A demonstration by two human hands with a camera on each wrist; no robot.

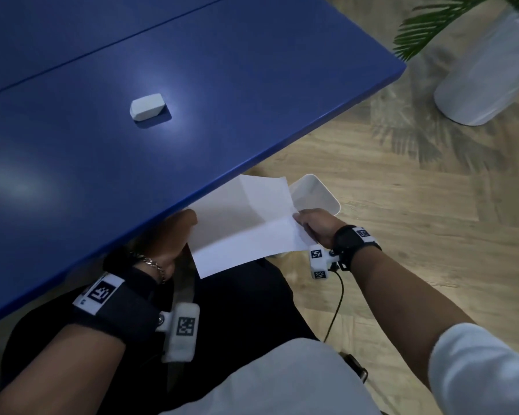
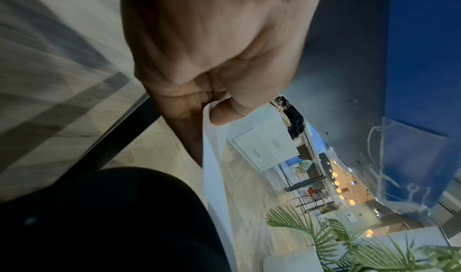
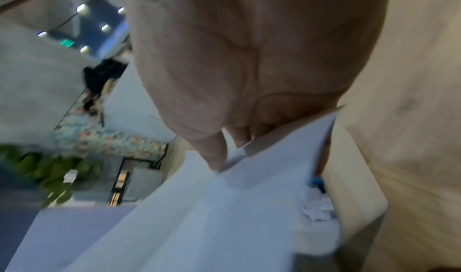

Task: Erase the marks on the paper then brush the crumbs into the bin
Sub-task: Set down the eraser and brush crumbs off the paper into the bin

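A white sheet of paper [image 1: 246, 226] is held off the table's near edge, bent into a trough and tilted over a white bin [image 1: 318, 196] on the floor. My left hand [image 1: 174, 235] pinches the sheet's left edge [image 2: 212, 158] just under the table edge. My right hand [image 1: 315, 226] pinches the right edge [image 3: 274, 167] above the bin [image 3: 354, 207], which holds crumpled white scraps [image 3: 316, 207]. A white eraser [image 1: 147, 106] lies alone on the blue table [image 1: 72, 145].
A white plant pot [image 1: 486, 70] with green fronds stands on the wooden floor at the back right. My dark-trousered lap [image 1: 222, 310] is below the paper. A cable [image 1: 336, 307] hangs from my right wrist camera.
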